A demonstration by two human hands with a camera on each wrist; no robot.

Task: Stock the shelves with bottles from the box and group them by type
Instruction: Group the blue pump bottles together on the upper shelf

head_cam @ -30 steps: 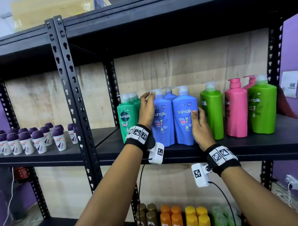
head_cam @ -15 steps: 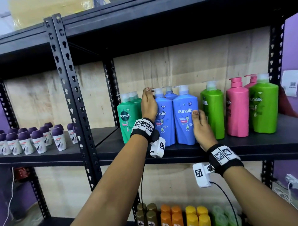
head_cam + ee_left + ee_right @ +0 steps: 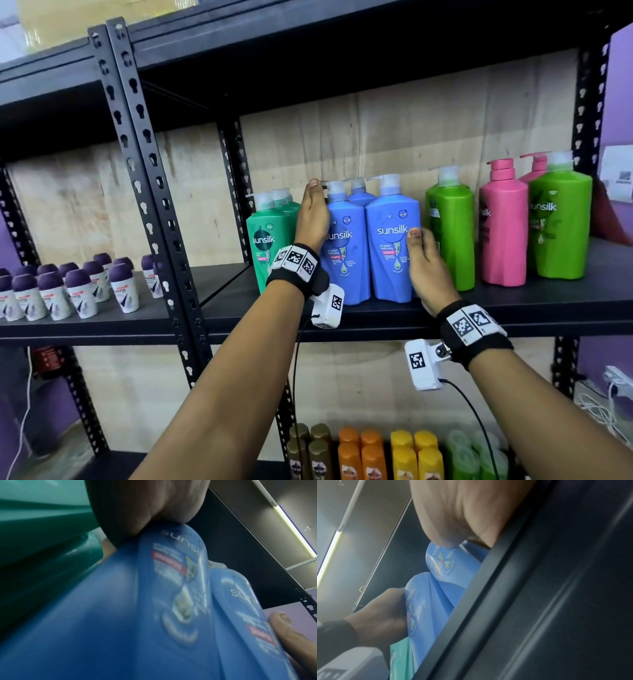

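Three blue shampoo bottles stand together on the black shelf (image 3: 513, 301). My left hand (image 3: 313, 219) holds the left blue bottle (image 3: 349, 246) along its left edge, squeezed in beside the teal bottles (image 3: 265, 240). Its fingers point up toward the pump. My right hand (image 3: 424, 263) holds the right blue bottle (image 3: 390, 240), thumb on the label and fingers hidden round its right side. In the left wrist view my palm lies on the left blue bottle (image 3: 171, 588) and the right thumb (image 3: 281, 623) shows. The box is out of view.
Right of the blue group stand a light green bottle (image 3: 450, 226), a pink bottle (image 3: 501, 226) and another green bottle (image 3: 560, 219). Small purple-capped bottles (image 3: 78, 291) fill the left bay. Brown, orange and yellow bottles (image 3: 373, 455) line the shelf below. A slotted black upright (image 3: 154, 192) divides the bays.
My left hand has shifted a little upward along the left blue bottle. The right hand and the bottles have hardly moved.
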